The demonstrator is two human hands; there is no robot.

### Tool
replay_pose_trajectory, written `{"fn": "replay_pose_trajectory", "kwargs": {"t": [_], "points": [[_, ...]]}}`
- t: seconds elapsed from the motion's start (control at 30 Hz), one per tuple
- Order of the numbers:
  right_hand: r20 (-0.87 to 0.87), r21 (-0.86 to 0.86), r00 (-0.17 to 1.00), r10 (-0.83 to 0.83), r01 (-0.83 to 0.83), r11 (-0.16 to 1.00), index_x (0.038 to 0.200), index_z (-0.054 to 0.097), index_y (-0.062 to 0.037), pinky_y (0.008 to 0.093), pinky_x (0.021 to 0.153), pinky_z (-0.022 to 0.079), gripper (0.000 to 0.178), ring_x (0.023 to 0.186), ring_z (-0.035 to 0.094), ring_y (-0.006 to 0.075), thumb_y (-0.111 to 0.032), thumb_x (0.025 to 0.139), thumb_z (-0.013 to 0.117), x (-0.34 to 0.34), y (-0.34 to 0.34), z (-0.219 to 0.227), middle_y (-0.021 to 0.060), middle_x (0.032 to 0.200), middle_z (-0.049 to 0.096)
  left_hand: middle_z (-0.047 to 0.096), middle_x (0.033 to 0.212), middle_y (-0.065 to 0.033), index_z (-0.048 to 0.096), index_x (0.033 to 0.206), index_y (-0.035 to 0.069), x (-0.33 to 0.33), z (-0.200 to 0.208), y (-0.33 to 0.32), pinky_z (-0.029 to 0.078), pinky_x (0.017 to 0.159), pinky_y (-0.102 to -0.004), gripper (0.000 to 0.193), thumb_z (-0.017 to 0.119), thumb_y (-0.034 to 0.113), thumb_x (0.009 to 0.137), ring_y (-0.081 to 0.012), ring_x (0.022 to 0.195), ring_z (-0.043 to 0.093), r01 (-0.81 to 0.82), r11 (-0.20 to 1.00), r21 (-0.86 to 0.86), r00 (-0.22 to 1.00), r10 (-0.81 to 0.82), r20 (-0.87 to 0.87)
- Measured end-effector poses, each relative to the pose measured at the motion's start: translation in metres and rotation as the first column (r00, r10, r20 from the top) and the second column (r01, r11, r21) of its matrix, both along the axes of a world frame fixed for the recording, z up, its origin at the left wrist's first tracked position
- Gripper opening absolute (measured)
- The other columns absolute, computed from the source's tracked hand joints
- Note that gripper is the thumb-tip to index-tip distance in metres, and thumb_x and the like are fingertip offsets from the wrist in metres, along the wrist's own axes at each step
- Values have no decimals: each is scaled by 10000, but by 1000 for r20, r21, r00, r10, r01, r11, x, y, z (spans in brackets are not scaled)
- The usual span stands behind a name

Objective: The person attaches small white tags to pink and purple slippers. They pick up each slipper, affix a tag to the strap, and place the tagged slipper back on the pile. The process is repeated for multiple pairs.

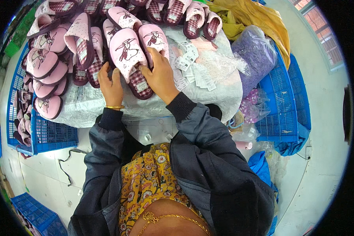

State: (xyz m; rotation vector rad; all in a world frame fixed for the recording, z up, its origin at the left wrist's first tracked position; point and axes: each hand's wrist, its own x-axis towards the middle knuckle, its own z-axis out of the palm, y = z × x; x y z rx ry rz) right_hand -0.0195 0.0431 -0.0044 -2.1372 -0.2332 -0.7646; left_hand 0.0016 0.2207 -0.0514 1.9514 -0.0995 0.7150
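Pale tiled floor, white wall, barred window at upper right, bright even light

Pink slippers, maroon-checked insoles, blue crates, yellow floral top

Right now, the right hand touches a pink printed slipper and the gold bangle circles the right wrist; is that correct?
Not quite: the head view shows the gold bangle on the left wrist. The right hand does touch a pink printed slipper.
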Motion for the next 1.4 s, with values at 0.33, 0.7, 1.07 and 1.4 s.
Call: {"fn": "replay_pose_trajectory", "kwargs": {"t": [0.33,0.7,1.07,1.4], "points": [[-39,411,952,305,-263,873,1335,500,-1,393,943,476,667,1140,581,338,-257,797,799,-85,-49,70,183,1249,597,571,1233,-150,579,1248,-19,-26,-19,-1,393,1015,-362,314,540,169,1000,-262,1158,525,-28,999,36,990,23,137],[-65,268,984,165,-142,953,746,621,-10,278,631,410,310,670,530,114,-187,984,534,-76,-121,121,44,765,641,509,1321,-167,561,1254,-1,-34,-22,-4,355,1059,-392,306,524,174,1007,-293,1243,473,-28,999,41,995,24,97],[-255,-851,851,-458,27,524,1184,662,-191,516,866,479,438,1063,612,338,-406,802,663,112,-274,-20,79,1124,676,531,1297,-168,560,1243,-13,-33,-26,-2,365,1046,-383,291,539,147,1002,-291,1213,491,-24,995,93,995,15,96],[167,-887,956,-242,253,386,862,723,-175,437,780,426,169,874,634,227,-167,846,555,101,-271,-11,12,850,699,537,1264,-147,565,1234,-22,-35,-21,-2,382,1020,-363,289,549,142,996,-257,1178,502,-41,995,90,996,33,84]]}}
